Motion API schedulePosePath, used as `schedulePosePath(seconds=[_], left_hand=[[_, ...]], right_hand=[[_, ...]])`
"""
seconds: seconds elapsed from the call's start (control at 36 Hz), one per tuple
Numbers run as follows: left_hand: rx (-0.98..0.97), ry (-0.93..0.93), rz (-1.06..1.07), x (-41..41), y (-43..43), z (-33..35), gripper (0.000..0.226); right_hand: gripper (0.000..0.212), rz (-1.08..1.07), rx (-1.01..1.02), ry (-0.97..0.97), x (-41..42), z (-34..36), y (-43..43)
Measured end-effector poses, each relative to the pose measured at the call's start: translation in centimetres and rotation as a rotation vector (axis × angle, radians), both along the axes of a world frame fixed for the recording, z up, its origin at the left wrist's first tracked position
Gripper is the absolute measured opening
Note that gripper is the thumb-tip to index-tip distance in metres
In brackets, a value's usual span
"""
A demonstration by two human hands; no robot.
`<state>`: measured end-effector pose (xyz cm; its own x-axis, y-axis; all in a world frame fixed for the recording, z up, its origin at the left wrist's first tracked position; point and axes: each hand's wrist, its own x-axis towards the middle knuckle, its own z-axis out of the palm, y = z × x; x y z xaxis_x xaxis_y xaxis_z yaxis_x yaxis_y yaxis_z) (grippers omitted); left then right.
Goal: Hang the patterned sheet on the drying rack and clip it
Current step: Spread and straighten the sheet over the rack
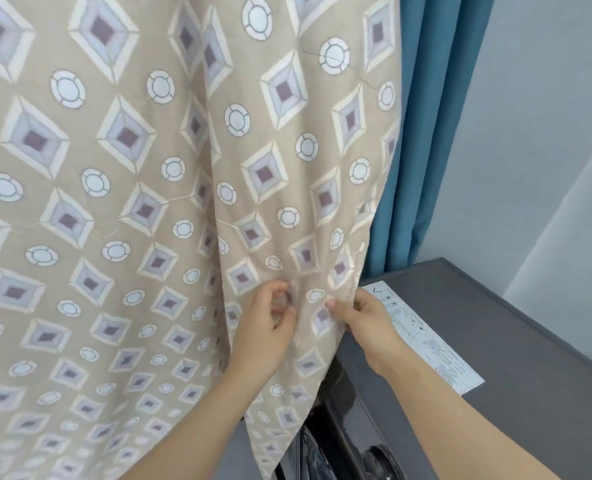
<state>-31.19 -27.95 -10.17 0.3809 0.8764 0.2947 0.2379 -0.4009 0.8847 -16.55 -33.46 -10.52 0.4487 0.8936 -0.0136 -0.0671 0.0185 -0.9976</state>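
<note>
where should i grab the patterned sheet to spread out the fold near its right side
Pinch the patterned sheet along its free right edge, coming from the right, over the grey machine. That edge hangs loose beside the blue curtain, so fingers can wrap behind it. The right hand pinches there; the left hand pinches cloth just inboard.

A blue curtain [436,133] hangs in folds at 1 o'clock, running from the top edge down to a dark grey appliance [537,358]. The appliance fills the 4 o'clock corner, its flat top facing up. A white label [426,341] with small print lies flat on that top along its left edge, its long side running toward 5 o'clock. The appliance's glossy black front [350,441] shows at 6 o'clock. A pale grey wall [547,98] fills 2 o'clock, right of the curtain.
</note>
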Motion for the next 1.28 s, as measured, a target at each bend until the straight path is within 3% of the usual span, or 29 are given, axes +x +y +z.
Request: schedulePosePath(seconds=[0.08, 0.17, 0.25, 0.31, 0.39, 0.44, 0.5, 0.53, 0.58, 0.83, 1.11, 1.28], left_hand=[[0.007, 0.002, 0.007, -0.1, -0.7, -0.1, 0.032], [0.012, -0.058, 0.055, -0.3, -1.2, -0.3, 0.037], [0.087, -0.131, 0.272, -0.7, -1.6, -0.2, 0.037], [0.06, -0.148, 0.399, -1.1, -1.2, -0.3, 0.054], [-0.132, -0.084, 0.261, -1.0, -0.6, -0.2, 0.075], [-0.247, -0.082, 0.077, -0.6, -0.3, -0.5, 0.065], [-0.305, -0.021, -0.003, -0.1, -0.1, -0.8, 0.056], [-0.312, 0.018, -0.012, 0.0, 0.0, -0.9, 0.054], [-0.322, 0.062, -0.026, 0.4, 0.3, -1.1, 0.051], [-0.328, 0.074, -0.066, 0.9, 0.9, -1.3, 0.033], [-0.18, 0.034, 0.006, -0.5, 1.6, -1.5, 0.004], [-0.167, -0.061, 0.007, -2.9, 2.0, -1.4, 0.012]], right_hand=[[0.005, -0.227, 0.029, 0.016, 0.6, 0.3, -1.4], [0.021, -0.539, 0.132, 0.053, 1.1, 0.7, -2.6], [0.022, -0.716, 0.253, 0.082, 1.1, 1.3, -3.6], [0.007, -0.596, 0.239, 0.057, 0.0, 1.3, -4.1], [0.045, -0.303, 0.133, -0.012, -2.0, 0.3, -3.7], [0.043, -0.211, 0.002, -0.082, -2.8, -0.5, -3.0], [0.011, -0.172, -0.138, -0.226, -3.2, -0.5, -2.1], [0.009, -0.166, -0.162, -0.251, -3.3, -0.5, -1.8], [0.017, -0.125, -0.162, -0.18, -3.2, -0.7, -1.1], [0.018, -0.092, -0.13, 0.051, -3.4, -1.8, 0.0], [0.022, -0.02, -0.115, 0.111, -5.0, -2.1, 1.5], [0.025, 0.024, -0.108, 0.111, -7.3, -2.5, 2.4]])
